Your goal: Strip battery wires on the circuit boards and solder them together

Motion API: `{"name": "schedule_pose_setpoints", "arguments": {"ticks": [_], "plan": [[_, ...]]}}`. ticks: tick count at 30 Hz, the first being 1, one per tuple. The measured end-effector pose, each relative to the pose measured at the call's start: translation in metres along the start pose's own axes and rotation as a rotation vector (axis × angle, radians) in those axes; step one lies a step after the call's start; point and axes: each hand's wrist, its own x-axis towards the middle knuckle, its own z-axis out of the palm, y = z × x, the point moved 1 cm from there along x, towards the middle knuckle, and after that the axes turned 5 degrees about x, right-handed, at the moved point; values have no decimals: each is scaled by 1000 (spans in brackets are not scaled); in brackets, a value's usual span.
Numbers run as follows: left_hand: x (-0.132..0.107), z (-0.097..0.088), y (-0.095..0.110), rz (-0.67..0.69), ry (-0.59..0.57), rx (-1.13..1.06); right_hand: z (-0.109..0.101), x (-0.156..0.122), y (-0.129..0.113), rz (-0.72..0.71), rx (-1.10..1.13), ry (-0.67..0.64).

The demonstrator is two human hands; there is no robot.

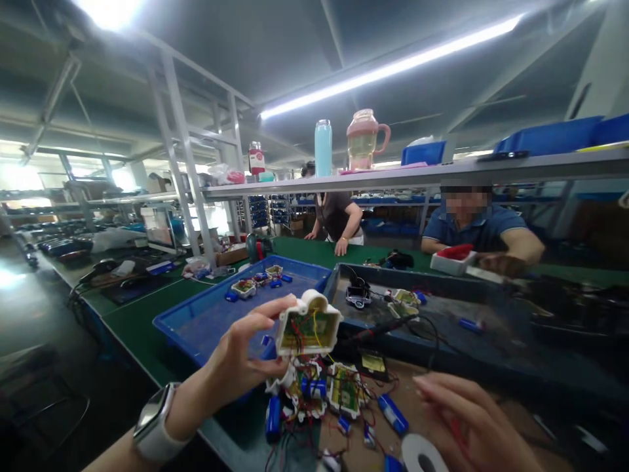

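My left hand (246, 351) grips a white plastic housing (310, 330) by its left side, thumb below and fingers above. Its open face shows a green circuit board with red, black and yellow wires. Below it lie several similar housings with circuit boards (345, 390), tangled wires and blue cylindrical cells (393, 413). At the lower right, my right hand (474, 419) is apart from the pile, its fingers curled together. Something red shows in its palm, too hidden to name. Near it lies a white roll (422, 454).
A blue tray (196, 318) at the left holds more housings and cells. A dark tray (339, 301) stands at the right, with a black-cabled tool (378, 330) by its near edge. Across the bench are two people (339, 216) (491, 223). An overhead shelf (373, 178) carries bottles.
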Motion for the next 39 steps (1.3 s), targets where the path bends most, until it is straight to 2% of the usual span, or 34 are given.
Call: {"name": "schedule_pose_setpoints", "arguments": {"ticks": [5, 7, 10, 14, 19, 21, 23, 28, 32, 34, 37, 39], "plan": [[-28, 47, 24, -156, -109, -139, 23, 29, -17, -180, -49, -105], [-36, 63, 27, -237, -90, -173, 32, 31, -15, -228, -84, -184], [-47, 80, 27, -381, 1, -269, 40, 26, -10, -223, -110, -257], [-54, 87, 25, -467, 10, -349, 47, 20, -7, -232, -103, -307], [-59, 81, 26, -540, -97, -347, 56, 17, -6, -251, -90, -442], [-62, 79, 26, -565, -110, -383, 58, 15, -4, -148, 16, -469], [-65, 77, 27, -571, -100, -441, 59, 11, -1, 27, 172, -456], [-80, 80, 30, -610, -65, -519, 69, -9, 4, 411, 387, -324], [-101, 83, 30, -695, -85, -457, 83, -24, 10, 670, 522, -227], [-110, 83, 31, -705, -196, -337, 88, -27, 14, 736, 567, -250], [-113, 79, 36, -687, -441, -75, 91, -28, 19, 788, 579, -314], [-108, 77, 43, -675, -509, 49, 90, -27, 21, 808, 568, -345]]}}
